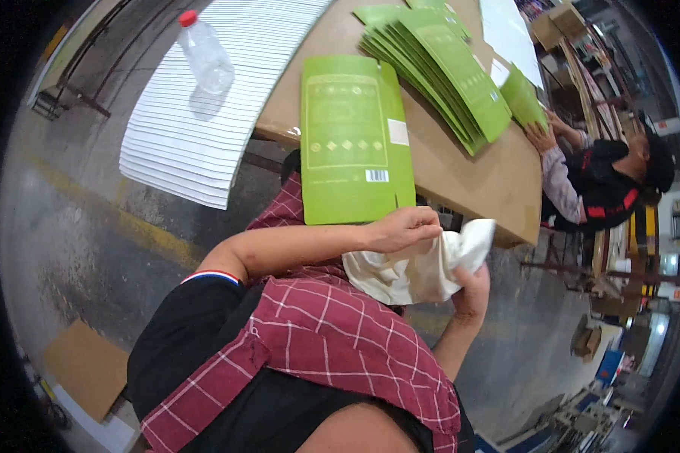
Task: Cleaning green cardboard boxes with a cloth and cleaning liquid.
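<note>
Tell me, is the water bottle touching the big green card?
Apart. The head view shows the water bottle standing on the white striped sheets, with bare sheet and brown table edge between it and the big green card.

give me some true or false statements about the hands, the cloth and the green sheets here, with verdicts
1. Both hands grip a crumpled white cloth. True: left hand above, right hand below.
2. A flat green printed cardboard sheet lies on the brown table. True.
3. The clear plastic bottle with red cap lies on its side on the floor. False: it stands on a stack of white ribbed sheets.
4. The fanned stack of green sheets is blue. False: green.
5. Another person touches green sheets at the table's far end. True.
</note>
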A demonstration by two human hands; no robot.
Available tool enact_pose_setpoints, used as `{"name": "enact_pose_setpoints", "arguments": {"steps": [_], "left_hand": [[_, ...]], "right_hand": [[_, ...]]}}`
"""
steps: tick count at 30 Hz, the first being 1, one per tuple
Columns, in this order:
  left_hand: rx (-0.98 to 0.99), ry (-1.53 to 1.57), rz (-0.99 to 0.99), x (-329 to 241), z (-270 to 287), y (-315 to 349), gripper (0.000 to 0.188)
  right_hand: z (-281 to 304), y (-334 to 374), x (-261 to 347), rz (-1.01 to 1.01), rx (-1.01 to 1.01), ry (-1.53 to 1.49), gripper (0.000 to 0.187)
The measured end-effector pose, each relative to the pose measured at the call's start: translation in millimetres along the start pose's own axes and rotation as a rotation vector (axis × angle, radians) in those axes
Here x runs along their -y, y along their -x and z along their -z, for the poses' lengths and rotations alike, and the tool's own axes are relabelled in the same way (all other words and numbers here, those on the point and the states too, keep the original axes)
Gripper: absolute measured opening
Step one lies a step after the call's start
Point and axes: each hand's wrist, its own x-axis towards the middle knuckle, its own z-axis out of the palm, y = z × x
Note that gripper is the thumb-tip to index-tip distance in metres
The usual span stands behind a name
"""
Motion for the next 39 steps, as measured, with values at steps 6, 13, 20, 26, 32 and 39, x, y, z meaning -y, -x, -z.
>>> {"name": "enact_pose_setpoints", "arguments": {"steps": [6,13,20,26,32,39], "left_hand": [[-0.159,-0.077,-0.1,-12,33,41,0.018],[-1.429,-0.617,-0.347,-41,213,94,0.079],[-1.546,-0.807,-0.261,-7,335,102,0.114],[-1.494,-0.85,-0.237,9,379,107,0.115],[-1.136,-0.654,-0.262,-12,377,79,0.102],[-0.343,-1.131,-0.555,-112,172,26,0.091]], "right_hand": [[15,-22,-20,0.097,0.116,-0.062,0.077],[-5,-44,36,0.601,-0.021,-0.064,0.076],[-16,-25,37,0.542,-0.112,-0.352,0.07],[-80,-28,53,0.492,-0.357,-0.495,0.067],[-73,-42,36,0.389,0.032,-0.623,0.063],[-71,-51,24,0.241,-0.08,-0.656,0.047]]}}
